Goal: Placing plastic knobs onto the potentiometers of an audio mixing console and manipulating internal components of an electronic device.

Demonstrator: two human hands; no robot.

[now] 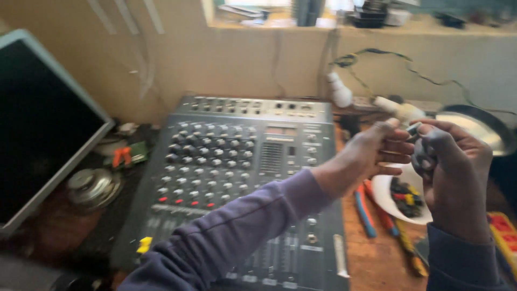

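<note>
My left hand (377,153) reaches across from the left in a purple sleeve and meets my right hand (449,172) at the right of the view. Both pinch a small grey part (413,129) between their fingertips; blur hides what kind of part it is. The hands hover above a white bowl (385,196) that holds small dark, red and yellow pieces. A grey audio mixer (237,178) with rows of knobs and sliders lies to the left, under my left forearm.
A dark flat screen (37,124) leans at the left. A round metal speaker part (94,186) and an orange-handled tool (123,156) lie beside it. Red and blue pliers (371,213) rest on the wooden bench. White plugs (340,92) and cables hang on the wall.
</note>
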